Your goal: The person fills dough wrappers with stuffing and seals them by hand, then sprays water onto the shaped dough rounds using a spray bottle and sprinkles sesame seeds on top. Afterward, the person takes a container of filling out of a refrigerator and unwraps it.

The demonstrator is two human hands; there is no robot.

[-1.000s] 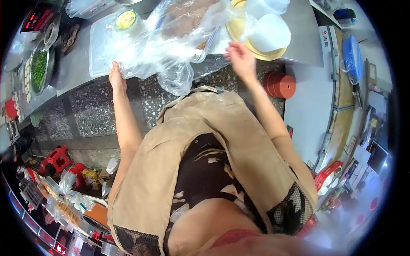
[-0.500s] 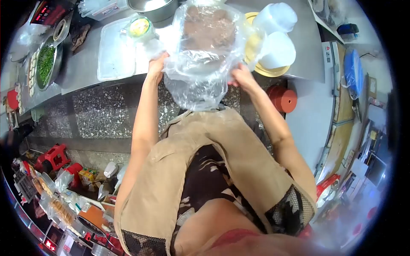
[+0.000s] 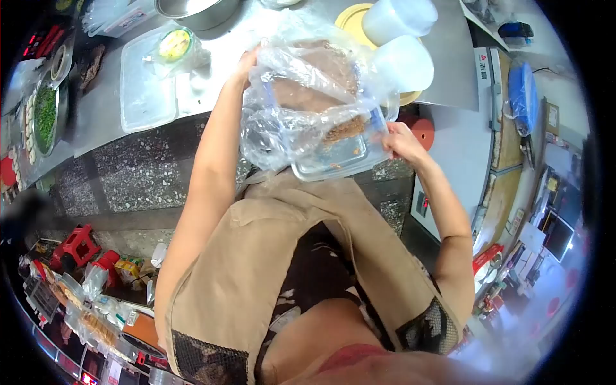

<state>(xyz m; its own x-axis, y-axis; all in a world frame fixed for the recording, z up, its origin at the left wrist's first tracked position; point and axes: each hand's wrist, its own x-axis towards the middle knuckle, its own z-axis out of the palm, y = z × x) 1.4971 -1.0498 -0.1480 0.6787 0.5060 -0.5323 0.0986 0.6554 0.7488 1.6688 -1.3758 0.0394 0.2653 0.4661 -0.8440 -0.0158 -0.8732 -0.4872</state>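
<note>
A clear plastic container [image 3: 378,131] holds a brown, minced-looking food [image 3: 314,77] and overhangs the counter's front edge, tilted toward me. Crinkled clear plastic bag film [image 3: 269,138] covers much of it. With fingers closed, my right hand [image 3: 403,142] grips the container's near right corner. My left hand [image 3: 249,63] is at the far left side of the bag, its fingers curled into the film; part of them is hidden. Brown crumbs lie along the container's bared near end.
White tubs [image 3: 403,63] stand on yellow lids [image 3: 354,24] at the right. To the left are a flat translucent box [image 3: 146,106], a yellow-topped wrapped tub [image 3: 175,45], a metal pot [image 3: 196,14] and a bowl of chopped greens [image 3: 45,119]. A white fridge [image 3: 452,141] stands at the right.
The container has come toward me and tilted, baring its near end from the film. My right hand moved down and right onto its corner; my left hand moved up along the bag.
</note>
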